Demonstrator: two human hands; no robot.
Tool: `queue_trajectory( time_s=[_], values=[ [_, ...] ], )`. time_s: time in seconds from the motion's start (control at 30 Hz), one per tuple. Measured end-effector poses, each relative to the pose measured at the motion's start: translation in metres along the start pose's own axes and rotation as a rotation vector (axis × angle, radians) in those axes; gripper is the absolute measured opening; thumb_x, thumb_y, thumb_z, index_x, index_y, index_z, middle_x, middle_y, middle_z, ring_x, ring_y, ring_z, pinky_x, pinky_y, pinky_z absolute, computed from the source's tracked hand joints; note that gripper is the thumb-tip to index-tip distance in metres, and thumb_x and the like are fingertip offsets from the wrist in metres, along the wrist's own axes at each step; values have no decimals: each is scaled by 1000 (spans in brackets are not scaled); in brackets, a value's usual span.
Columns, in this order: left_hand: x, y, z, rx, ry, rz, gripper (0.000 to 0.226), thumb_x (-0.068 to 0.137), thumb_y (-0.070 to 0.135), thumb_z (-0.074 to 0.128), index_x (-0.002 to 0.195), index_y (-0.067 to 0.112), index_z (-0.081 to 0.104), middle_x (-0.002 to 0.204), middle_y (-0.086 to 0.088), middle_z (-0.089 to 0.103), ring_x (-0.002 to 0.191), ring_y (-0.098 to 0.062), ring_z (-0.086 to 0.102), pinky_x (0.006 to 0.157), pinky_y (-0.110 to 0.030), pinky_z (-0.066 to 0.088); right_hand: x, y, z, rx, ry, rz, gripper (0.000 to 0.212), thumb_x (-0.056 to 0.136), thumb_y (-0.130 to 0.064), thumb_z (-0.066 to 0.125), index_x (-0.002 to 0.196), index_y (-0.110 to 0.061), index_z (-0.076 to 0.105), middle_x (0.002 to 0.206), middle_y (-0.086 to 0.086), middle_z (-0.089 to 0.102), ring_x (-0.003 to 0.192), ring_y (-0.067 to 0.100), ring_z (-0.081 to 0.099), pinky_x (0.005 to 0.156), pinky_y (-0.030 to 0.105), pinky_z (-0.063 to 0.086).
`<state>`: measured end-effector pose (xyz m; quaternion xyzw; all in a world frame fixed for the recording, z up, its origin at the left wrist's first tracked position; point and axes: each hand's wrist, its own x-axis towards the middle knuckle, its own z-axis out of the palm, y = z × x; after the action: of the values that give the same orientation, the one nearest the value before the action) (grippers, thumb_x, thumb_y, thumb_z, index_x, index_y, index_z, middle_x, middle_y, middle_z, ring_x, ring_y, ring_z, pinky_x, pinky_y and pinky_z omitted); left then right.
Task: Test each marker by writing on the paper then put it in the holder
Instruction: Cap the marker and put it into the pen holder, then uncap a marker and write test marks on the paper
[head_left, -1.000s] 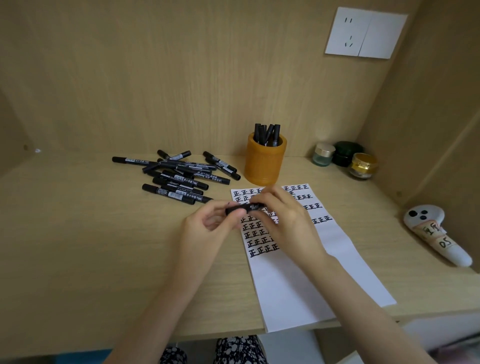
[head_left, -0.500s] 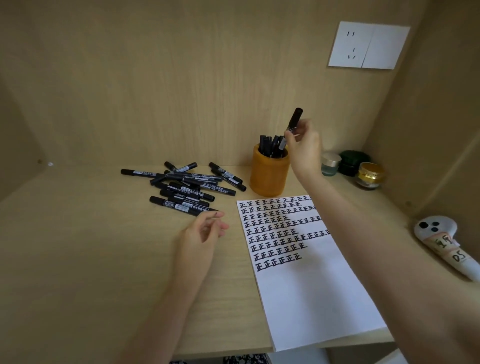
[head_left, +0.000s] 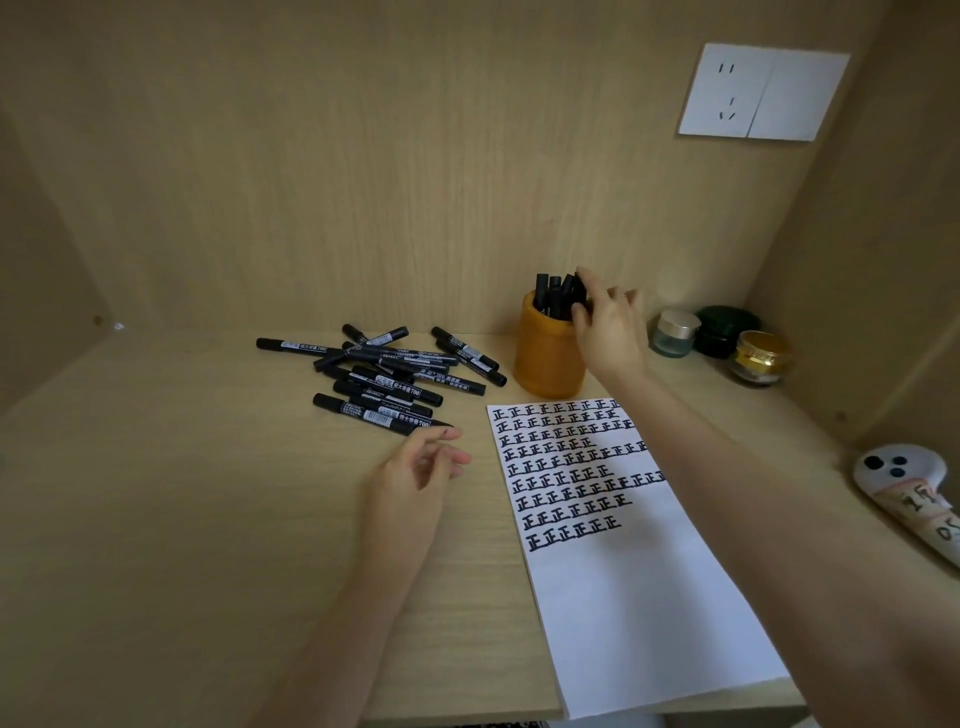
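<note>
An orange holder (head_left: 548, 358) stands at the back of the desk with several black markers (head_left: 553, 296) upright in it. My right hand (head_left: 608, 325) is at its right rim, with thumb and index finger pinching the top of one marker (head_left: 579, 293) that sits inside the holder. A pile of several black markers (head_left: 395, 376) lies on the desk left of the holder. My left hand (head_left: 415, 478) rests just in front of that pile, fingers loosely curled and holding nothing. The white paper (head_left: 623, 597) lies to the right, its upper half filled with rows of black characters.
Three small jars (head_left: 719, 338) stand in the back right corner. A white controller (head_left: 904, 488) lies at the desk's right edge. Wooden walls close in the back and both sides, with a white socket plate (head_left: 761, 91) on the back wall.
My right hand carried the marker from the paper up over the holder and lowered it in. My left hand let go of the marker and stayed near the pile.
</note>
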<state>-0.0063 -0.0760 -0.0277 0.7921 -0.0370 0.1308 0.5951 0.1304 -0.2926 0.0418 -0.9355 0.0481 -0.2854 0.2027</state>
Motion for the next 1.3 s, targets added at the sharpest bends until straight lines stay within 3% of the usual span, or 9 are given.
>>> queue_trajectory(
  time_s=[0.1,0.2,0.3,0.4,0.6,0.83,1.03,1.13,1.3],
  values=[
    [-1,1,0,-31,53,-28,18,94,17,52,102,31,59,89,11,69,86,-2,64,78,-19,49,-11,-7,0,13,87,-24,53,99,-21,46,149,-22,29,134,19,41,123,32,34,99,37,33],
    [2,-1,-2,-78,170,-46,21,95,15,50,112,24,59,101,12,66,95,-1,61,85,-18,46,-35,-27,1,198,164,-142,36,96,-14,51,131,-14,54,125,15,46,117,27,36,95,33,36],
    [6,-9,-5,-71,256,-22,23,95,11,49,114,23,57,107,13,64,100,0,59,87,-16,43,-69,-47,11,292,-106,-199,20,96,-21,55,110,-16,66,113,2,51,112,16,38,94,27,32],
    [6,-11,-6,-54,283,-15,26,95,8,48,113,25,55,110,14,61,100,2,58,87,-17,43,-97,-59,30,309,-357,-179,21,93,-30,58,108,-18,68,110,-1,56,111,14,42,96,31,37],
    [7,-14,-7,-72,287,-37,26,94,6,49,114,21,57,111,11,62,98,-1,59,91,-20,44,-108,-67,54,261,-414,-108,40,86,-38,67,118,-14,66,118,8,57,118,21,44,99,34,37],
    [7,-12,-7,-47,267,-60,30,92,3,49,113,23,56,109,10,62,100,1,57,89,-17,43,-111,-63,58,335,-347,-57,21,88,-28,66,102,-14,71,101,3,62,101,17,50,84,30,41],
    [5,-12,-7,-31,254,-30,34,90,2,52,116,23,56,115,12,60,103,1,56,96,-25,46,-118,-45,15,713,-209,117,13,93,-20,60,104,-16,66,91,-3,65,81,2,56,68,8,42],
    [3,-10,-5,-16,225,-3,41,88,5,58,117,33,51,121,12,53,109,-1,52,100,-27,44,-125,-32,-6,860,-183,224,11,95,-25,58,102,-20,64,93,0,69,83,4,61,73,11,45],
    [-5,0,-2,125,141,212,59,82,26,69,132,33,39,134,16,35,128,-2,34,107,-22,26,-144,-18,-29,1030,-244,293,7,95,-20,58,94,-14,63,79,-1,69,65,2,57,61,12,42]
  ],
)
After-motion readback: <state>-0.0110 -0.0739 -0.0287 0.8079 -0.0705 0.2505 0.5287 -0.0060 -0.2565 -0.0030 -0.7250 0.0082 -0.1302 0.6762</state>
